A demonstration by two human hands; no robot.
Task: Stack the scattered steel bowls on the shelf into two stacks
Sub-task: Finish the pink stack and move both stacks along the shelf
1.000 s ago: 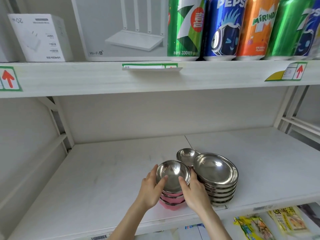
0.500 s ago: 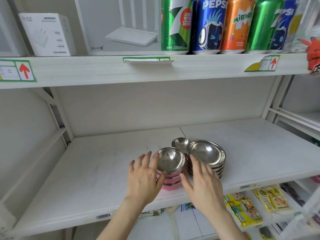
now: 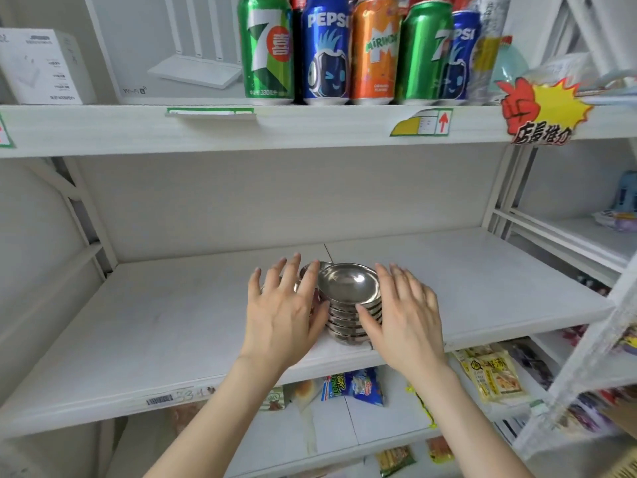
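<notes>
A tall stack of steel bowls (image 3: pixel 348 305) stands near the front of the white middle shelf (image 3: pixel 172 322). To its left is a second, smaller stack (image 3: pixel 305 276), almost wholly hidden behind my left hand (image 3: pixel 284 312). Behind them the rim of one more small bowl (image 3: pixel 325 264) peeks out. My left hand is spread flat with fingers apart in front of the smaller stack. On the right side of the tall stack is my right hand (image 3: pixel 403 315), fingers apart, its thumb against the bowls. Neither hand holds anything.
Soda cans (image 3: pixel 327 50) and white boxes (image 3: pixel 44 67) fill the shelf above. Snack packets (image 3: pixel 355 388) lie on the shelf below. A white rack frame (image 3: pixel 586 357) stands at the right. A red and yellow promo tag (image 3: pixel 541 112) hangs from the upper shelf edge.
My hands let go of the smaller stack and opened wide. The left hand now covers that stack, and the right hand shifted to the right side of the tall stack. The camera pulled back.
</notes>
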